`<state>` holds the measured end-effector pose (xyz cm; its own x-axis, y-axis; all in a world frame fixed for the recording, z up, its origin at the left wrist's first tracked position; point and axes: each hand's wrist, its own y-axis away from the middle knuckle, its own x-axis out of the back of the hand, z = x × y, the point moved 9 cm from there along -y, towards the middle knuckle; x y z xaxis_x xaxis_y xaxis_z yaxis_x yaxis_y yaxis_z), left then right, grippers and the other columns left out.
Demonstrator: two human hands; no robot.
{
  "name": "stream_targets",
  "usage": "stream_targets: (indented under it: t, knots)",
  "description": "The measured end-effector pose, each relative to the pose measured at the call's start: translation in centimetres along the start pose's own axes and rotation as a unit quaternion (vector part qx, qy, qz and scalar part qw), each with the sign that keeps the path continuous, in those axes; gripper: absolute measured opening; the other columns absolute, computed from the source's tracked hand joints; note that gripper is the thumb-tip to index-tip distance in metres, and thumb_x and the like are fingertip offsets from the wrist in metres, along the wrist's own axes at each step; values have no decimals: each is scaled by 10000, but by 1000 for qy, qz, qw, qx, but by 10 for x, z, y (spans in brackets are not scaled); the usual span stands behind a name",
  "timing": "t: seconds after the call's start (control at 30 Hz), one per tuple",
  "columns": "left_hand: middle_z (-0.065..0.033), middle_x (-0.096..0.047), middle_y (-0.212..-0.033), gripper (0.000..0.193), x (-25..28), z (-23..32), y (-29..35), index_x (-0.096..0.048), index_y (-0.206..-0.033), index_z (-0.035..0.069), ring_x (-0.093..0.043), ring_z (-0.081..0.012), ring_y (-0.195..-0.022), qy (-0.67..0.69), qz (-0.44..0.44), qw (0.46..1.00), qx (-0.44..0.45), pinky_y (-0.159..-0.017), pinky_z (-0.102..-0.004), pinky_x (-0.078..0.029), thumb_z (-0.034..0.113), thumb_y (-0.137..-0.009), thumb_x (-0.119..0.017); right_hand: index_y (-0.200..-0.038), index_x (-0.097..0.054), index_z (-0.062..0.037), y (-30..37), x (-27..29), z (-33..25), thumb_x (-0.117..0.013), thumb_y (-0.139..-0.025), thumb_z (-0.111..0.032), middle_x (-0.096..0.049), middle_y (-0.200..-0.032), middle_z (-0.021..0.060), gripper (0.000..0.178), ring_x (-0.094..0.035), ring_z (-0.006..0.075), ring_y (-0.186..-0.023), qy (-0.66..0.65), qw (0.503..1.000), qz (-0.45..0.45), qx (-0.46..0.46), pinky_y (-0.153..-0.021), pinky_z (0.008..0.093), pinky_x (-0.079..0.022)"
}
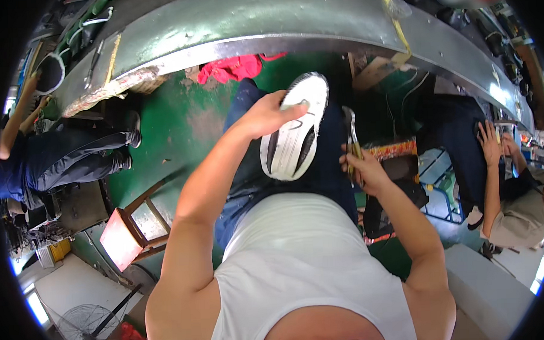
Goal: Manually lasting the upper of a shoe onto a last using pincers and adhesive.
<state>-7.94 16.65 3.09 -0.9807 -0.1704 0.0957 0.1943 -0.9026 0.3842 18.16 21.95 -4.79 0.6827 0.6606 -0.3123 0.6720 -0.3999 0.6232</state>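
Over my lap, a white shoe (295, 146) with black patches lies with its sole facing up, its toe end pointing away and slightly right. My left hand (271, 115) grips it from the left, thumb pressed on the sole and fingers hidden underneath. To the right of the shoe, and apart from it, my right hand (368, 171) is closed around a pair of pliers (351, 128). The pliers' curved metal head points up, away from me, and the yellowish handles run through the fingers.
A long metal-topped bench (219, 34) curves across in front of me. Red cloth (232, 68) lies beneath it on the green floor. A wooden stool (136, 225) stands at left. One person (50, 157) is at left; another person's hands (493, 143) are at the bench on the right.
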Motion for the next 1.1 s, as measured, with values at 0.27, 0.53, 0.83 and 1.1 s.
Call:
stream_targets:
  t: [0.27, 0.53, 0.83, 1.1]
  knots:
    - [-195, -683, -1084, 386, -13, -65, 30, -646, -1176, -31, -684, -272, -948, -154, 74, 985, 8, -825, -338, -525, 199, -870, -698, -1276, -534, -1, 27, -36, -9, -554, -980, -175, -642, -1040, 96, 344, -606, 138, -822, 288, 949, -106, -70, -638, 277, -521]
    - [-203, -680, -942, 216, -17, -40, 51, -715, -1041, 27, -661, -360, -856, -211, 194, 956, -60, -764, -411, -525, 167, -922, -602, -1265, -528, 27, 16, -67, -12, -561, -985, -174, -638, -1064, 120, 346, -642, 173, -890, 9, 975, -163, -150, -677, 321, -554]
    - [-181, -666, -910, 270, -15, -34, 41, -706, -1070, 18, -652, -357, -838, -246, 194, 947, -70, -769, -418, -520, 225, -938, -595, -1194, -582, 5, 7, -58, -42, -590, -946, -174, -670, -1000, 96, 306, -656, 176, -846, 165, 966, -173, -96, -636, 308, -538]
    - [-181, -625, -845, 304, -25, -34, 31, -691, -865, 9, -614, -393, -797, -282, 149, 945, -68, -719, -464, -493, 261, -967, -555, -1181, -585, 18, 2, -72, -22, -599, -956, -211, -664, -1074, 167, 322, -671, 245, -919, 206, 963, -160, -66, -706, 375, -545]
